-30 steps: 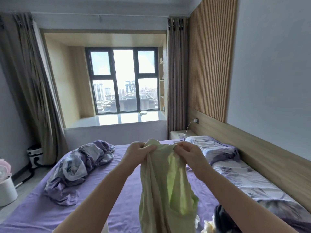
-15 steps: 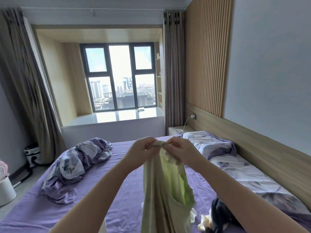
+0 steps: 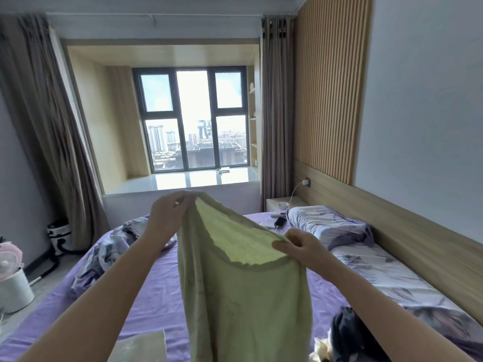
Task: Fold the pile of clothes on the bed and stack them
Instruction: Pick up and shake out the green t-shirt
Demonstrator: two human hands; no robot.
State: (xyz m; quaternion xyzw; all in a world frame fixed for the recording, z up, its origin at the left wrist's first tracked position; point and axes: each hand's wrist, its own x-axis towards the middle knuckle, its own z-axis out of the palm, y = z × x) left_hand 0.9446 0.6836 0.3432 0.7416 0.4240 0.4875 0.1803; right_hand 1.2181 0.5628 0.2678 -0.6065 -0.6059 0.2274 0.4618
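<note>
A pale green garment (image 3: 243,301) hangs in front of me over the purple bed (image 3: 154,291). My left hand (image 3: 170,218) pinches its top edge high on the left. Lower and to the right, my right hand (image 3: 303,248) grips the same edge, so the opening is stretched wide and slanted. A small heap of dark and cream clothes (image 3: 342,338) lies on the bed at the lower right. A folded pale piece (image 3: 141,347) lies flat near the bottom edge, partly hidden by my left arm.
A crumpled purple-and-grey quilt (image 3: 109,252) sits on the bed's left side. Pillows (image 3: 329,226) line the wooden headboard (image 3: 407,231) at the right, with a phone (image 3: 279,221) beside them. A white bin (image 3: 13,291) stands on the floor at left.
My hands have moved apart along the garment's top edge. The left rose, the right dropped toward me, and the bunched garment spread open.
</note>
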